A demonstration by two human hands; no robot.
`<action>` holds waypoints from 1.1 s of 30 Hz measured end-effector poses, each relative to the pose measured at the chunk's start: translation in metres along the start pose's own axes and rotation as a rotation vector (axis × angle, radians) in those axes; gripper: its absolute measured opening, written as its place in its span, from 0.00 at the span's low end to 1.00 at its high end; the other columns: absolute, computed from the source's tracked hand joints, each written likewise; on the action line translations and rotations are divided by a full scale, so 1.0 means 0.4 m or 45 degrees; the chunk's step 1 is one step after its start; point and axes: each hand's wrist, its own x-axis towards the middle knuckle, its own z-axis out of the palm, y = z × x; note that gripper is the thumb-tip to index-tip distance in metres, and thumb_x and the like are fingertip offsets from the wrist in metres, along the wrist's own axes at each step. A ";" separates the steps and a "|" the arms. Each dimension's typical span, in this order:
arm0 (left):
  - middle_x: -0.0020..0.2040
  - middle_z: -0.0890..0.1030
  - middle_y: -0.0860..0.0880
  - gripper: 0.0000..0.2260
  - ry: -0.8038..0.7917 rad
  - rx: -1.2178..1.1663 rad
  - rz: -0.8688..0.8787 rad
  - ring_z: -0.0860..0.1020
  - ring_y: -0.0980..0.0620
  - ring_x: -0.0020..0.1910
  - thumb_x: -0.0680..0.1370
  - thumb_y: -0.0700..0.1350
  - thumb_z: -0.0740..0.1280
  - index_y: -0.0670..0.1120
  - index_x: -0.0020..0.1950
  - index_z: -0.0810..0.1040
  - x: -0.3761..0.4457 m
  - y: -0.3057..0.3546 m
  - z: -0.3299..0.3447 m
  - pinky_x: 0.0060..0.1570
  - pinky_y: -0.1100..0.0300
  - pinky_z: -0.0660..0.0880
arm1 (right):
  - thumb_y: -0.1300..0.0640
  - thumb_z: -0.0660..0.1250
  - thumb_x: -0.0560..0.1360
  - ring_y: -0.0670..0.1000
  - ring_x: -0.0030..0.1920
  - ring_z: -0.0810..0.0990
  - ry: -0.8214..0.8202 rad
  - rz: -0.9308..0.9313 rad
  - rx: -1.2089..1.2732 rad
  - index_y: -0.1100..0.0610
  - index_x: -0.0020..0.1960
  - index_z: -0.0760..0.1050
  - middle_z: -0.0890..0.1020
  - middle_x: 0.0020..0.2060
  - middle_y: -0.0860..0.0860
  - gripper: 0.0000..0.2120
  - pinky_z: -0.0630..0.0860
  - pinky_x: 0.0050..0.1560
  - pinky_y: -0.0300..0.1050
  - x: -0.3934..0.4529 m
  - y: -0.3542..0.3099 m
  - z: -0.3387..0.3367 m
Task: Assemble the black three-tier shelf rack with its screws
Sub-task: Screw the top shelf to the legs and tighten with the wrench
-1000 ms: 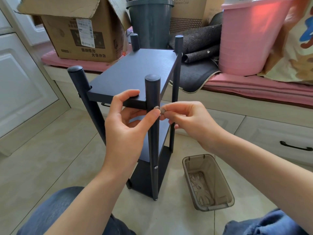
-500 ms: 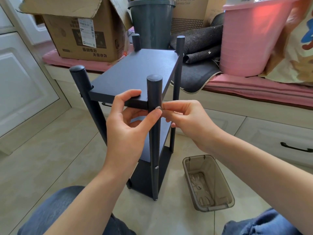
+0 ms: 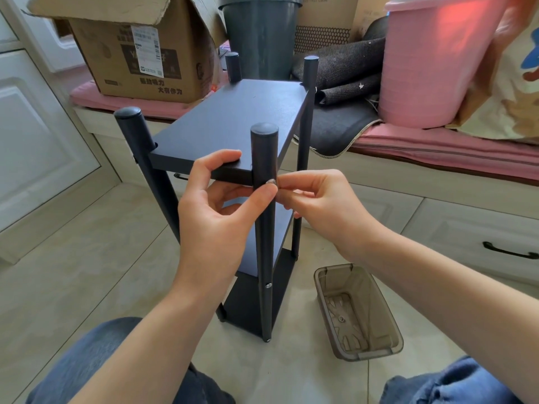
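The black three-tier shelf rack stands upright on the tiled floor in front of me. My left hand grips the near edge of its top shelf beside the near right post, thumb against the post. My right hand pinches a silver screw seated in the post at top-shelf height. Another silver screw sits lower in the same post. The lower shelves are partly hidden by my left hand.
A smoky plastic tray holding a small screw lies on the floor to the right. Behind the rack runs a bench with a cardboard box, a dark bin, a pink bucket and dark mats. My knees frame the bottom.
My right hand has brought the screw against the post and its head now sits closer to the post. My left hand keeps its hold on the shelf.
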 end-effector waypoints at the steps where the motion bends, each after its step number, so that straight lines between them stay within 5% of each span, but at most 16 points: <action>1: 0.50 0.86 0.51 0.20 0.001 0.001 0.001 0.85 0.49 0.53 0.73 0.45 0.78 0.55 0.61 0.76 0.000 0.000 0.000 0.52 0.66 0.79 | 0.64 0.71 0.76 0.34 0.37 0.81 -0.003 -0.006 0.017 0.48 0.46 0.83 0.84 0.34 0.37 0.11 0.72 0.38 0.25 0.000 0.000 0.001; 14: 0.48 0.86 0.53 0.19 0.024 0.016 0.019 0.85 0.51 0.51 0.73 0.41 0.78 0.55 0.60 0.77 0.000 0.002 0.001 0.49 0.68 0.78 | 0.69 0.67 0.77 0.34 0.33 0.80 -0.056 0.033 0.056 0.58 0.51 0.84 0.83 0.31 0.38 0.10 0.71 0.35 0.24 0.032 0.010 0.025; 18: 0.49 0.86 0.54 0.20 0.019 0.017 0.022 0.85 0.52 0.51 0.73 0.42 0.78 0.55 0.60 0.77 0.001 0.002 -0.002 0.49 0.68 0.79 | 0.67 0.67 0.77 0.52 0.38 0.74 -0.017 0.097 0.059 0.56 0.51 0.85 0.86 0.42 0.57 0.11 0.70 0.36 0.38 0.050 0.011 0.037; 22: 0.49 0.86 0.53 0.20 0.013 0.008 0.019 0.85 0.50 0.52 0.72 0.43 0.78 0.54 0.61 0.78 0.002 0.003 -0.003 0.49 0.67 0.79 | 0.66 0.68 0.78 0.55 0.41 0.74 -0.012 0.155 0.100 0.57 0.54 0.84 0.86 0.46 0.59 0.10 0.72 0.43 0.49 0.056 0.007 0.044; 28: 0.50 0.86 0.52 0.20 0.024 0.016 -0.005 0.84 0.49 0.53 0.71 0.46 0.79 0.56 0.60 0.78 0.002 0.003 -0.003 0.52 0.64 0.79 | 0.63 0.68 0.78 0.46 0.40 0.74 -0.052 0.116 0.003 0.52 0.49 0.85 0.85 0.46 0.59 0.10 0.71 0.39 0.38 0.045 0.015 0.025; 33: 0.51 0.86 0.51 0.20 0.018 0.024 -0.008 0.84 0.49 0.55 0.71 0.46 0.79 0.55 0.61 0.78 0.002 0.003 -0.005 0.54 0.63 0.79 | 0.65 0.68 0.78 0.33 0.36 0.80 -0.106 0.002 0.017 0.46 0.44 0.83 0.84 0.34 0.38 0.14 0.71 0.37 0.24 0.021 0.006 -0.010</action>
